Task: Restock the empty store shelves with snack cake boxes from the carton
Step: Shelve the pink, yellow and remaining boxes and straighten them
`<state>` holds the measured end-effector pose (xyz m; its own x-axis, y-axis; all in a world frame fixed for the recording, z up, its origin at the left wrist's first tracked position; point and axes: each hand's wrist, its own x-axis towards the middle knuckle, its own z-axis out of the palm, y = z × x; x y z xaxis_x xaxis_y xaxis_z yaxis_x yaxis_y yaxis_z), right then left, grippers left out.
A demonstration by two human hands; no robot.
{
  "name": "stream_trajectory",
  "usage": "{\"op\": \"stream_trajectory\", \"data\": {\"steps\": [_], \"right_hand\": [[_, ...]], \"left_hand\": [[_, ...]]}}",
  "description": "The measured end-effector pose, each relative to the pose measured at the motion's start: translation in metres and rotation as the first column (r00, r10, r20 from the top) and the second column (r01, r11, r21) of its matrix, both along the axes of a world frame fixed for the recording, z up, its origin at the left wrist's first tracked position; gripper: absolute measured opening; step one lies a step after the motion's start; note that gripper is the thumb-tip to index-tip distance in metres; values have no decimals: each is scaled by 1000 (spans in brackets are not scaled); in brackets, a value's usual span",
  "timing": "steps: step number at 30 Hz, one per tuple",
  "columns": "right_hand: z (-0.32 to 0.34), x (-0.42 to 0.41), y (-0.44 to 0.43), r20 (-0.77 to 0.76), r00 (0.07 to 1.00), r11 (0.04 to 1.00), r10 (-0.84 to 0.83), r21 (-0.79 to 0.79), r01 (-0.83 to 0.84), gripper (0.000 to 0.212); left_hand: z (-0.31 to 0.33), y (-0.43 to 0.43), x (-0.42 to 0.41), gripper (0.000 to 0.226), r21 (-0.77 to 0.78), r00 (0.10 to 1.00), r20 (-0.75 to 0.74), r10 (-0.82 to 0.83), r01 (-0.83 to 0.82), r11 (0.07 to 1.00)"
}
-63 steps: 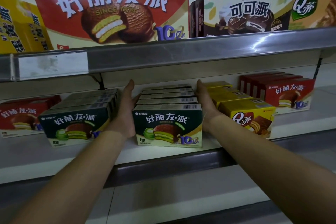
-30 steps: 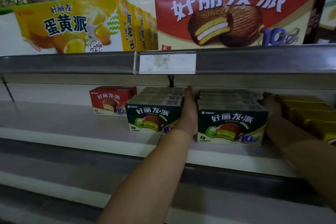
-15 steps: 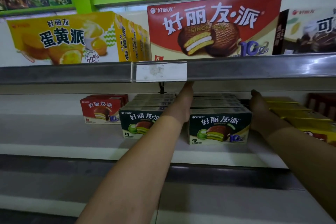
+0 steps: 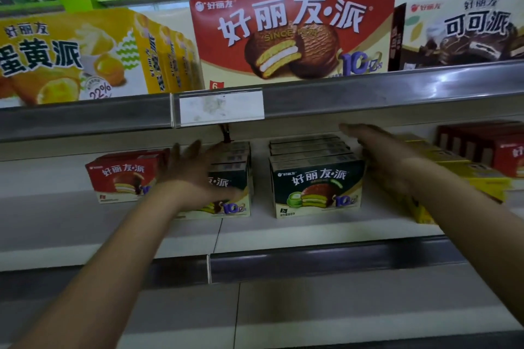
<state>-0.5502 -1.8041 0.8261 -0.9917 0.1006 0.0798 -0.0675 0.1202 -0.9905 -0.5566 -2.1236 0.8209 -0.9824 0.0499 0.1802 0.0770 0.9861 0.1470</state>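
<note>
On a store shelf [image 4: 71, 221], green snack cake boxes [image 4: 317, 187] stood mid-frame; the left hand [image 4: 195, 173] and right hand [image 4: 380, 150] hovered spread, empty. Light, stiff card, probably best gripped by the sides.

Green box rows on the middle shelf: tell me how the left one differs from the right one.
The left green row's front is half hidden by the left hand; the right green row's shows fully. The left green row neighbours red boxes, the right green row yellow boxes. Both carry the same dark green design.
</note>
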Motion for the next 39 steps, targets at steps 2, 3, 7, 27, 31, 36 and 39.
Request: {"op": "stream_trajectory", "data": {"steps": [2, 3, 7, 27, 31, 36, 39], "right_hand": [[-20, -6, 2, 7, 1000, 998, 0, 68, 0, 133], [-28, -6, 2, 1, 1000, 994, 12, 109, -12, 151], [-48, -15, 6, -45, 996, 997, 76, 11, -75, 155], [-92, -44, -30, -86, 959, 928, -271, 242, 284, 73], [-84, -33, -30, -55, 976, 946, -211, 238, 218, 67], [-60, -28, -10, 113, 994, 969, 6, -248, 22, 104], [-42, -48, 0, 65, 993, 850, -97, -514, 117, 100]], "left_hand": [[-14, -17, -5, 120, -20, 997, 63, 55, -54, 998], [-18, -21, -7, 121, -20, 997, 46, 64, -63, 998], [-27, -26, -17, 115, 18, 998, -58, 35, -34, 999], [-29, -28, -8, 101, 82, 974, -219, -53, 72, 994], [-28, -35, -6, 115, 78, 984, -156, -88, 101, 992], [-10, -20, -7, 131, -84, 975, -127, -184, 174, 981], [5, 20, -7, 125, -177, 953, -113, -282, 260, 949]]}}
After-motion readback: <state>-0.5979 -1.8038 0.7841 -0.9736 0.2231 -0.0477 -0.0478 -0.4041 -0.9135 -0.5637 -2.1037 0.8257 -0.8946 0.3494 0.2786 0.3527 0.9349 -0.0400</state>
